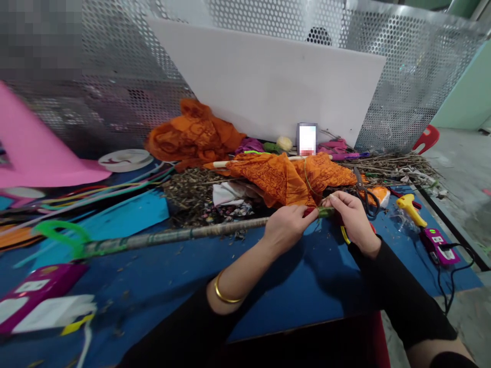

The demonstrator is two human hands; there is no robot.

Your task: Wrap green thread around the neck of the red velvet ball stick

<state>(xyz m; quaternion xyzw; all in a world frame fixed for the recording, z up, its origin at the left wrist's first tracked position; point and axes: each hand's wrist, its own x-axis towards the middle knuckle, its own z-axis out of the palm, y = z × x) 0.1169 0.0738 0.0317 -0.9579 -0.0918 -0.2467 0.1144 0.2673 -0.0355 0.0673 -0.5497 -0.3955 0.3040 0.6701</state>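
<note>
A long stick [184, 233] wrapped in greenish tape lies across the blue table [299, 291], running from a green hook at the left to my hands. My left hand [286, 225] pinches the stick near its right end. My right hand [351, 217] grips the green-wrapped tip just to the right, fingers curled over it. A gold bangle [224, 294] sits on my left wrist. Both sleeves are black.
Orange cloth [284, 176] and a heap of dry twigs [192, 191] lie behind my hands. Scissors [364, 191], a yellow glue gun [410, 209] and a purple power strip [439, 245] sit at the right. A white board [268, 87] leans on perforated metal. Pink foam [34, 153] is at the left.
</note>
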